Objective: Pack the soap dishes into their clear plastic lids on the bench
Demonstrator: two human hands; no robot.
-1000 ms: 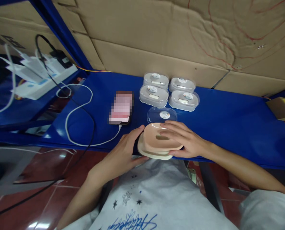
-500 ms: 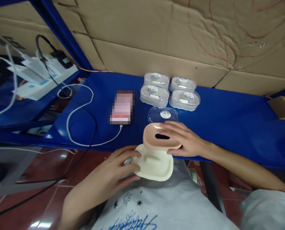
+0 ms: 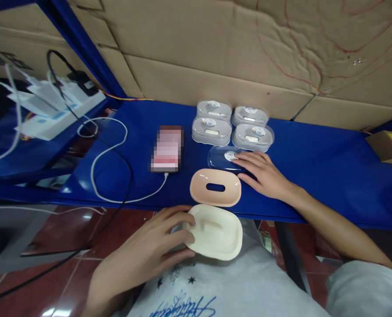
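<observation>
My left hand [image 3: 172, 235] grips the left edge of a cream oval soap dish base [image 3: 220, 237], which has a raised bar in its middle and is held in front of the table edge. Just beyond it, a peach oval soap dish insert [image 3: 199, 189] with a slot lies on the table. My right hand [image 3: 263, 174] is on the right end of a clear plastic lid [image 3: 220, 159] with a round white sticker. Its fingers reach over the top and the thumb is by the near edge; the lid's right end is hidden.
Several clear-covered soap dishes [image 3: 212, 136] stand in two rows behind the lid. A phone [image 3: 167, 149] on a white charging cable [image 3: 98, 163] lies to the left. A loaded power strip [image 3: 62, 116] is further left, and an open carton [image 3: 385, 147] stands far right.
My right hand has let go of the peach insert, which now lies flat on the table, and moved to the clear lid. The lid has shifted slightly right. My left hand still holds the cream base.
</observation>
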